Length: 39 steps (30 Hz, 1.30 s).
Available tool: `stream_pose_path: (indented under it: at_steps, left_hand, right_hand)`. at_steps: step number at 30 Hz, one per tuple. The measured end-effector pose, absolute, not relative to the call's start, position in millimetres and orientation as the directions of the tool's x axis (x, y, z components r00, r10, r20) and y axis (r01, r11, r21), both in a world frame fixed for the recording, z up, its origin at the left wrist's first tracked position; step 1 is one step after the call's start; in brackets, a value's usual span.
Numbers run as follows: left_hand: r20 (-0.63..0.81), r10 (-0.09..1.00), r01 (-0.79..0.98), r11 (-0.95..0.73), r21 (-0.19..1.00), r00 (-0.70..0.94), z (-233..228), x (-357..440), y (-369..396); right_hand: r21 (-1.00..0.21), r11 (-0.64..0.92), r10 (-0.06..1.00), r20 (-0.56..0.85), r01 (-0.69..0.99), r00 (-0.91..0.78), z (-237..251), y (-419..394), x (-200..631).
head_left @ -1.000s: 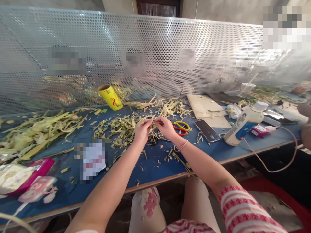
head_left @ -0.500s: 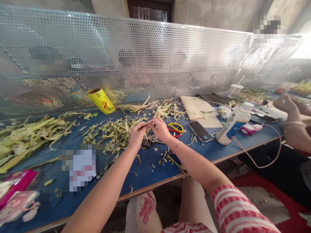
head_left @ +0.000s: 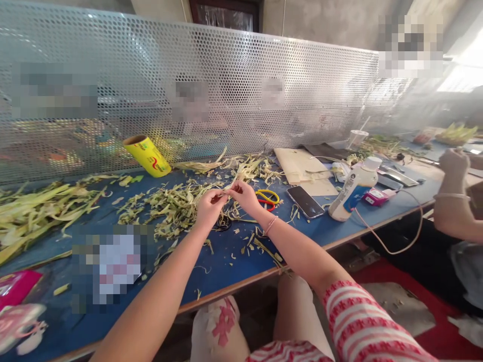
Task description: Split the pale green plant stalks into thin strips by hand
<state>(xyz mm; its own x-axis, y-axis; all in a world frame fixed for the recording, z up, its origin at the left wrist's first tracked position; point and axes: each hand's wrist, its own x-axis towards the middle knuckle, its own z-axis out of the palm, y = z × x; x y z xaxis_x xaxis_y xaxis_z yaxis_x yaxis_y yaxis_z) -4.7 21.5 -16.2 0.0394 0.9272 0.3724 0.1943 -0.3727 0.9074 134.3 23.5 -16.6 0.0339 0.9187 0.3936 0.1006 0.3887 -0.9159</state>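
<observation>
My left hand (head_left: 210, 205) and my right hand (head_left: 243, 195) meet fingertip to fingertip above the blue table (head_left: 222, 274). Both are closed in a pinch, and whatever sits between the fingers is too small to make out. Beneath and left of them spreads a heap of dry, pale green plant strips (head_left: 169, 206). Behind the hands lies a bundle of paler dried husks (head_left: 251, 168). Scissors with yellow and red handles (head_left: 268, 197) rest just right of my right hand, their blades hidden from view.
A yellow cardboard tube (head_left: 149, 157) leans before the perforated metal screen (head_left: 226, 90). To the right are a phone (head_left: 305, 202), a bottle (head_left: 353, 191), a pink charger (head_left: 376, 197) with a cable, and a co-worker's arm (head_left: 453, 201). Long leaves (head_left: 45, 213) pile at left.
The view has shifted slightly, so things on the table appear further left. My hands stay together, pinching, with the fingers slightly moved. The co-worker's hand at right is raised more.
</observation>
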Motion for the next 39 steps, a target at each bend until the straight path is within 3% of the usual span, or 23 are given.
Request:
stream_pose_path:
  at_steps: [14, 22, 33, 36, 39]
  left_hand:
    - [0.413, 0.91, 0.233, -0.408, 0.883, 0.027, -16.2, -1.0, 21.0]
    - [0.283, 0.959, 0.12, -0.284, 0.951, 0.023, -15.6, -1.3, 17.8]
    - [0.142, 0.99, -0.185, -0.136, 0.973, 0.018, -23.6, 3.1, 26.3]
    - [0.141, 0.989, -0.17, -0.132, 0.977, 0.042, -24.8, 2.2, 27.2]
    - [0.213, 0.974, -0.042, -0.21, 0.977, 0.083, -23.2, 1.0, 25.3]
  right_hand:
    - [-0.926, 0.367, 0.93, 0.366, -0.087, 0.02, -15.6, 24.1, 132.9]
    - [-0.928, 0.341, 0.938, 0.346, -0.152, -0.008, -11.8, 18.6, 133.6]
    - [-0.869, 0.495, 0.869, 0.494, -0.014, 0.033, -16.5, 21.1, 135.4]
    - [-0.833, 0.552, 0.833, 0.553, 0.043, 0.026, -17.5, 21.8, 135.8]
    - [-0.819, 0.569, 0.821, 0.571, 0.072, 0.01, -18.9, 24.0, 135.3]
